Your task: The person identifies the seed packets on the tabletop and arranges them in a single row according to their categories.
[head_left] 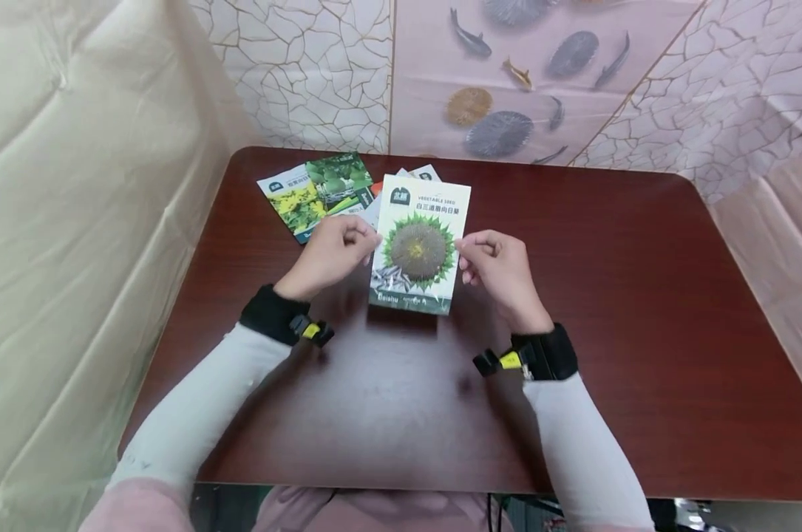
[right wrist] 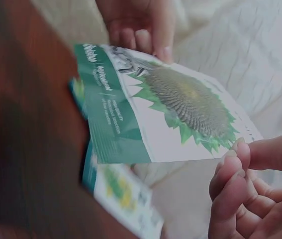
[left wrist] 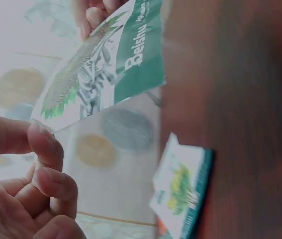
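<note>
A white and green seed packet (head_left: 419, 247) with a sunflower head printed on it is held up above the table, its front facing the head camera. My left hand (head_left: 337, 247) pinches its left edge between thumb and finger. On the opposite edge, my right hand (head_left: 500, 270) pinches it the same way. Both wrist views show the packet (left wrist: 96, 69) stretched between the two hands, with striped seeds printed beside the flower. Behind it, a packet with yellow flowers (head_left: 297, 203) and a green packet (head_left: 338, 179) lie overlapping on the table, partly hidden.
The dark red-brown table (head_left: 640, 318) extends widely to the right. More packets (head_left: 427, 173) lie partly covered behind the held one. A patterned backdrop (head_left: 307, 74) stands along the back edge, and a pale cloth (head_left: 75, 244) hangs at the left side.
</note>
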`<state>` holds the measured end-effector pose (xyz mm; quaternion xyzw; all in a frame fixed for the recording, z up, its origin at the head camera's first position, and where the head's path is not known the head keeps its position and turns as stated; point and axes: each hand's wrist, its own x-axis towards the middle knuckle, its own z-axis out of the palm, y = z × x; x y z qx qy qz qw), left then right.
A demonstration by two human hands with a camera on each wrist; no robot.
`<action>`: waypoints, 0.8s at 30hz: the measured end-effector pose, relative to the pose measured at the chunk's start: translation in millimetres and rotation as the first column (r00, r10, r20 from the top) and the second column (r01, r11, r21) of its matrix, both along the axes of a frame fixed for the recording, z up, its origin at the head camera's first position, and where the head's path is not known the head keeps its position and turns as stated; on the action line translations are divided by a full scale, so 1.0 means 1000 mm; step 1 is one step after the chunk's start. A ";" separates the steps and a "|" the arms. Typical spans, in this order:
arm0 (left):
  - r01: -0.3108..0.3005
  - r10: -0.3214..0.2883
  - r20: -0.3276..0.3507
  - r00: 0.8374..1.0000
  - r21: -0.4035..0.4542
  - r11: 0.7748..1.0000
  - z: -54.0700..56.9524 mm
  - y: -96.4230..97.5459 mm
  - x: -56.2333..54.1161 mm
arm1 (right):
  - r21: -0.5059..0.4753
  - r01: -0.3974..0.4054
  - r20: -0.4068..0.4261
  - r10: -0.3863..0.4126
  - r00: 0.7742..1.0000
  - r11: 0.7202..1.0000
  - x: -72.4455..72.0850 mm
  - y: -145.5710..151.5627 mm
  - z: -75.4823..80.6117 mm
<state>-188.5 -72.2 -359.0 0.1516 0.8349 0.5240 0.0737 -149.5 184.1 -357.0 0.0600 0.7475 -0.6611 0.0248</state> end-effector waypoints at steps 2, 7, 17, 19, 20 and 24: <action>0.021 -0.021 -0.029 0.999 0.013 1.000 0.007 -0.008 0.021 | -0.041 -0.019 -0.039 0.017 0.999 0.999 0.020 -0.004 0.009; 0.030 -0.027 -0.099 0.995 0.031 0.999 0.025 -0.024 0.061 | -0.082 -0.059 -0.136 0.047 0.990 0.995 0.056 -0.014 0.025; 0.016 -0.012 -0.112 0.994 0.033 0.999 0.036 -0.038 0.083 | -0.078 -0.083 -0.191 0.066 0.979 0.993 0.074 -0.027 0.034; 0.013 -0.009 -0.109 0.994 0.036 0.999 0.036 -0.040 0.084 | -0.077 -0.093 -0.197 0.076 0.977 0.993 0.073 -0.028 0.034; 0.010 -0.006 -0.106 0.994 0.037 0.999 0.036 -0.040 0.084 | -0.074 -0.099 -0.198 0.082 0.977 0.992 0.072 -0.029 0.033; -0.009 0.011 -0.101 0.995 0.025 1.000 0.032 -0.046 0.085 | -0.043 -0.120 -0.174 0.111 0.978 0.992 0.070 -0.035 0.027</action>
